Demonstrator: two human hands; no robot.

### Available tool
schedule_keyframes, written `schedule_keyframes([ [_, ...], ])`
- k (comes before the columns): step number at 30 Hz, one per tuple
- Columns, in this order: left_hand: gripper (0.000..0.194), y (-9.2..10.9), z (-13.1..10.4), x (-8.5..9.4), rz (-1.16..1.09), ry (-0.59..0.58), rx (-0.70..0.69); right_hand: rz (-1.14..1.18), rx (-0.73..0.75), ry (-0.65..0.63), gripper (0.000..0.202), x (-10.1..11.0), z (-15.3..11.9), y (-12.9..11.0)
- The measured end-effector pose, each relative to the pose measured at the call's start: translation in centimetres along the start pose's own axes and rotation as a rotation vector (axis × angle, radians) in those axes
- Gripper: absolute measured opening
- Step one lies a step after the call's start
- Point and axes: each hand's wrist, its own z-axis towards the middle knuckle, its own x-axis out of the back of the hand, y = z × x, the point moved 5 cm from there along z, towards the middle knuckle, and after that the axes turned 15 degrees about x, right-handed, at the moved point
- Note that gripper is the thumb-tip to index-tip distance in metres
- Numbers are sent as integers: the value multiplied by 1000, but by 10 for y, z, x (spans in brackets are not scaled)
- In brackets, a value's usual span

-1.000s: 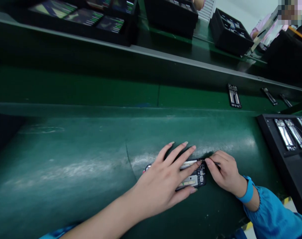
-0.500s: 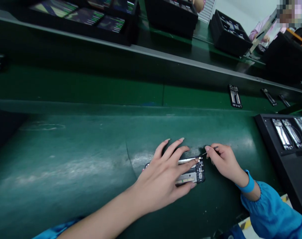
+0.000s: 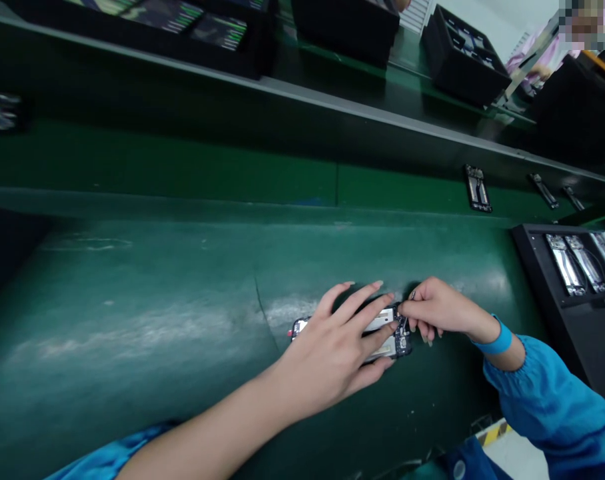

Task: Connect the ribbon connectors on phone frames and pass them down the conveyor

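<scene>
A phone frame (image 3: 401,343) with bare metal and small circuit parts lies on the green work surface (image 3: 157,300). Spread over it, my left hand (image 3: 337,337) rests with its fingers apart, the index fingertip near the parts at the right end. My right hand (image 3: 432,308) is pinched round a thin metal tool (image 3: 406,323), whose tip reaches down to the frame's right end. My left palm hides the middle of the frame.
A black tray (image 3: 527,257) with several phone frames stands at the right. More phone frames, one nearer (image 3: 478,189), lie along the green strip behind. Black boxes (image 3: 462,60) stand on the raised shelf; a person (image 3: 537,60) is beyond. A dark object (image 3: 7,253) is at left.
My right hand has moved slightly left, closer to the frame, and the tool now stands more upright over its right end. My left hand has shifted slightly. The camera view has shifted a little.
</scene>
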Motion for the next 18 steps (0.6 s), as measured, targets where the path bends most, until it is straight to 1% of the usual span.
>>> schedule_keyframes([
  [5, 35, -2, 1, 0, -6, -26, 19, 32, 0, -58, 32, 0, 0, 1],
  [7, 35, 0, 1, 0, -6, -34, 18, 37, -8, -59, 32, 0, 0, 1],
  [10, 35, 4, 2, 1, 12, -80, 5, 29, -16, -48, 33, 0, 0, -2],
  [12, 35, 2, 5, 6, 13, -121, 1, 19, -10, -55, 33, -2, 0, -5],
  [14, 34, -8, 9, 17, -20, -175, 46, 1, -17, -66, 34, -5, 0, -8],
  [16, 32, -29, 16, 30, -69, -270, 161, -8, -35, -68, 34, -5, 0, -8],
  [18, 26, -54, 22, 40, -131, -399, 295, 5, -46, -65, 34, -5, -1, -5],
])
